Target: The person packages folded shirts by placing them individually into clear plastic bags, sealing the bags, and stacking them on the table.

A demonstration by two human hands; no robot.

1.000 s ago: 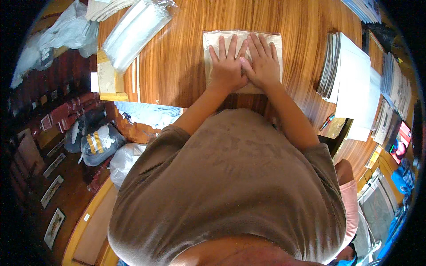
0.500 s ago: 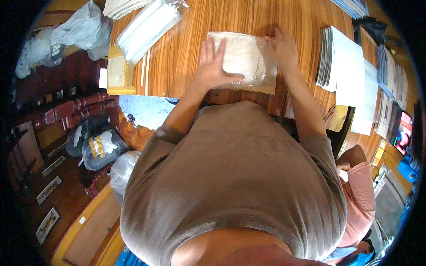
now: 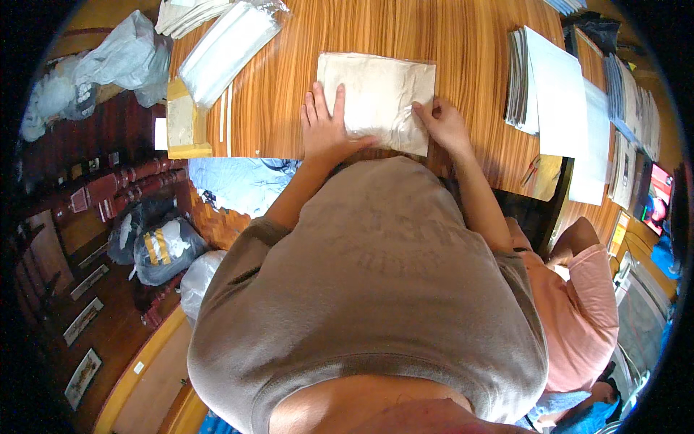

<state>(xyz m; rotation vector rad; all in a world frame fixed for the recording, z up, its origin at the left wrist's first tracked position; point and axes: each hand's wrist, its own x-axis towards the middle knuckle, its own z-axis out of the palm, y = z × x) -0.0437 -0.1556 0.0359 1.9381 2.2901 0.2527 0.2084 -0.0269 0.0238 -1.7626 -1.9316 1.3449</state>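
A flat, beige, folded cloth-like piece in a clear plastic sleeve (image 3: 387, 98) lies on the wooden table in front of me. Its film shines and wrinkles toward the lower right. My left hand (image 3: 329, 132) rests flat with spread fingers on the left edge of it, the thumb reaching along its near edge. At the right edge, my right hand (image 3: 446, 126) has its fingers curled, thumb and forefinger pinched on the sleeve's side. Whatever lies under that pinch is hidden.
A bundle of clear plastic sleeves (image 3: 231, 50) and folded beige cloths (image 3: 191, 16) lie at the far left, by a cardboard box (image 3: 186, 119). A stack of sheets (image 3: 553, 90) stands right, near scissors (image 3: 531, 170). Another person in a pink shirt (image 3: 575, 311) sits at my right.
My right hand has come down along the right side from the far corner to the middle of the edge. The sleeved piece now lies straighter, and my left hand has slid toward its left edge.
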